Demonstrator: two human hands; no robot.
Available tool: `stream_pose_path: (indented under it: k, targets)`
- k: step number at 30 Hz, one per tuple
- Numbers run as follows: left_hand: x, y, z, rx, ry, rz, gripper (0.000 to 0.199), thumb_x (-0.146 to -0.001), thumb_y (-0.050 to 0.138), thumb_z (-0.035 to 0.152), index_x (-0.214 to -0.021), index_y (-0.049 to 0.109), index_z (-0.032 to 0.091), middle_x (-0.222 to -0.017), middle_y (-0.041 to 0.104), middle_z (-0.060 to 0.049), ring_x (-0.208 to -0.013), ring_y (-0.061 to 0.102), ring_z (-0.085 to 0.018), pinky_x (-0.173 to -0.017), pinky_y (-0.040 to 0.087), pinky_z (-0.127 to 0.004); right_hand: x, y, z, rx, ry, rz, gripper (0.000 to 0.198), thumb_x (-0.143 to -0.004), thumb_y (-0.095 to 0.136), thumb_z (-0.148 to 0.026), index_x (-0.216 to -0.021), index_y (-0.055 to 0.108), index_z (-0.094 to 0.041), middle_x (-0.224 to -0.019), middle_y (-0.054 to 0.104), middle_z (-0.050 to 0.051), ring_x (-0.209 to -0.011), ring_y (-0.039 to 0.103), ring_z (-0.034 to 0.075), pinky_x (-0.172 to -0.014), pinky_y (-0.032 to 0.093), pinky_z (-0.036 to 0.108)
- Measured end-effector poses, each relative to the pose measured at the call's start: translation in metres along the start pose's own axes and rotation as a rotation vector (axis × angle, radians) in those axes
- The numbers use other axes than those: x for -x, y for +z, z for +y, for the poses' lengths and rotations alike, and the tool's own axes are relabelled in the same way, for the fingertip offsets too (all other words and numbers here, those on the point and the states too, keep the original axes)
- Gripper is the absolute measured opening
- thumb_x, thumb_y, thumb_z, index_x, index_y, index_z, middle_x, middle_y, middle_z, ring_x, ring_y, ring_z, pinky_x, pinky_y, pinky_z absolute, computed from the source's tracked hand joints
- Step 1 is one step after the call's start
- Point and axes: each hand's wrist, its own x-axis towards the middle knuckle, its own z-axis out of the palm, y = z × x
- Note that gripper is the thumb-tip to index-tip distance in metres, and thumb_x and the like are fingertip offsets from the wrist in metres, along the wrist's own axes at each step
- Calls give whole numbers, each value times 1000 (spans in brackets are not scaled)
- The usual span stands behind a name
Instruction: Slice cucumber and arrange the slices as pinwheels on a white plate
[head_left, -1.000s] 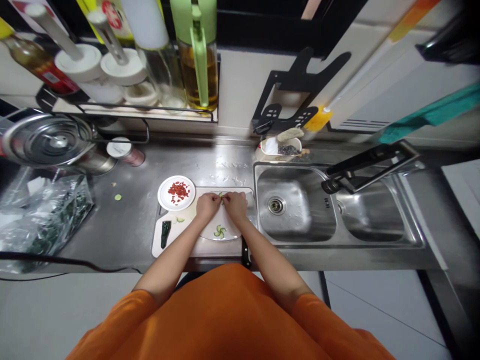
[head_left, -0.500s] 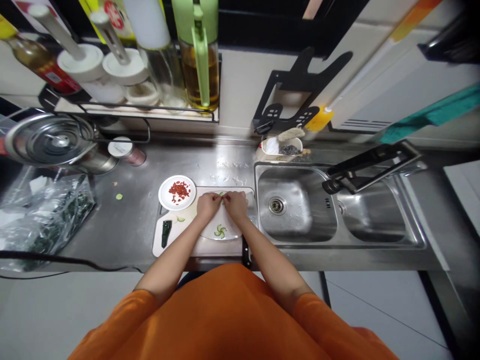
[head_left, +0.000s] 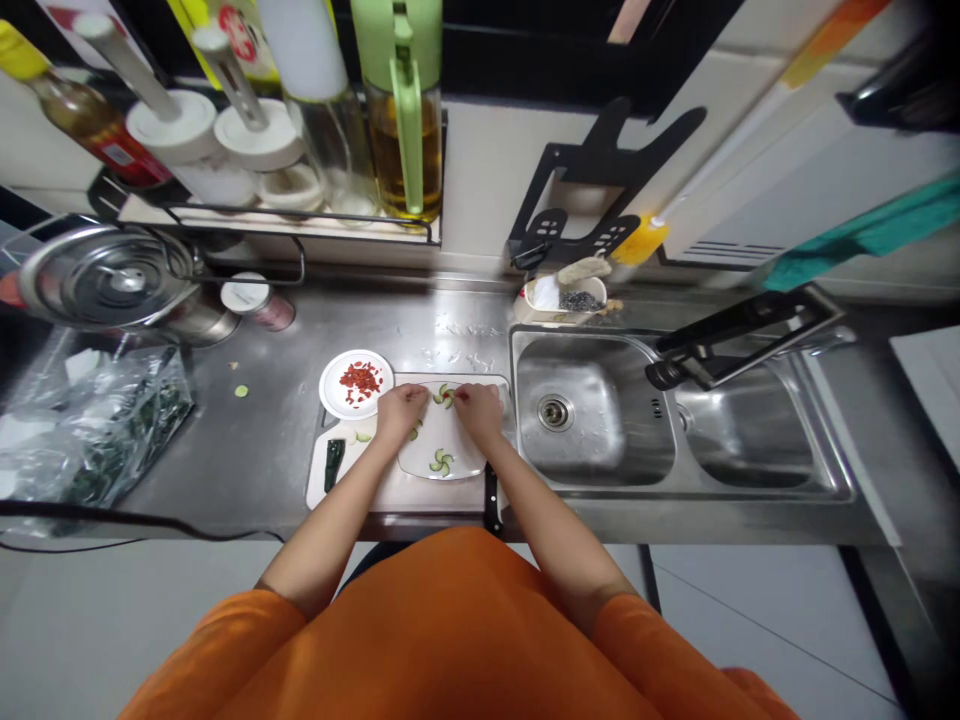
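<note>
On a white cutting board [head_left: 435, 498] lies a white plate [head_left: 450, 430]. Fanned green cucumber slices [head_left: 441, 462] form a cluster at its near edge. Another cluster of slices [head_left: 443, 396] with a red bit at its centre sits at the far edge, between my hands. My right hand [head_left: 480, 410] is pinched closed beside this far cluster; what its fingertips hold, if anything, is too small to name. My left hand [head_left: 400, 410], also closed in a pinch, is over the plate's left edge, partly covering more slices [head_left: 415, 430]. A small plate of chopped red pieces [head_left: 360, 384] stands to its left.
A dark green cucumber piece [head_left: 334, 463] lies on the board's left part. A black knife handle [head_left: 492, 498] shows at the board's right edge. The steel double sink [head_left: 600, 410] is to the right. A plastic bag of greens [head_left: 112, 430] and a lidded pot [head_left: 120, 280] stand left.
My hands have parted: the left has moved left from the far slices, the right slightly right. The far cucumber cluster with its red bit now shows between them.
</note>
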Motion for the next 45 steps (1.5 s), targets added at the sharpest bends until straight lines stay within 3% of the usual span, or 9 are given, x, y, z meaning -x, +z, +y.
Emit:
stream_pose_path:
  k: [5,10,13,19,25,30,35,45]
  targets:
    - [6,-32,-19,-64,-22,104,22,-75,58,32,-88,72,21,-88,72,-2,-81,64,-16,-78,46,-24,7,-6,8,13,12,38,23,-81,50,-26,-90,71,-28,-90,68,3,-101,47,24,-78,35,31]
    - [1,-73,-47,-248,-184,297,24,-78,54,31,-92,71,22,-91,72,-5,-85,64,-21,-79,45,-28,18,-6,16,-18,2,68,22,-80,51,-25,-90,71,-27,-90,69,1,-97,48,22,-79,35,30]
    - [-6,-86,-59,-311,-256,353,25,-78,54,31,-94,70,21,-92,71,-10,-87,64,-24,-78,46,-31,25,-5,15,-14,0,64,23,-80,51,-25,-89,71,-27,-88,69,1,-97,48,23,-77,35,30]
    - [-16,-82,-67,-309,-286,322,28,-78,54,34,-95,71,21,-93,71,-12,-88,64,-26,-78,47,-33,32,-5,14,-27,-12,47,23,-80,50,-23,-88,72,-25,-88,69,1,-94,48,22,-77,35,29]
    - [-34,-84,-71,-344,-262,380,33,-80,50,33,-102,70,18,-101,69,-14,-91,63,-25,-81,47,-33,37,-5,16,-27,6,47,22,-80,52,-23,-89,71,-26,-89,69,2,-95,47,22,-77,34,30]
    - [-46,-85,-68,-402,-230,307,30,-79,51,28,-100,71,19,-104,69,-13,-93,63,-25,-82,46,-31,41,-6,13,-19,6,35,20,-79,53,-23,-87,71,-25,-88,68,2,-95,47,22,-75,33,29]
    - [-46,-87,-64,-437,-240,261,27,-77,52,24,-94,72,18,-97,70,-13,-87,64,-24,-78,47,-31,43,-7,12,-29,-14,44,20,-80,52,-22,-86,71,-24,-87,67,2,-93,47,21,-74,32,29]
    - [-33,-102,-68,-315,-238,295,24,-73,56,33,-83,71,17,-81,72,-9,-78,64,-21,-73,45,-27,43,-5,18,-43,-41,83,20,-79,52,-21,-84,71,-24,-85,68,2,-90,48,21,-75,32,30]
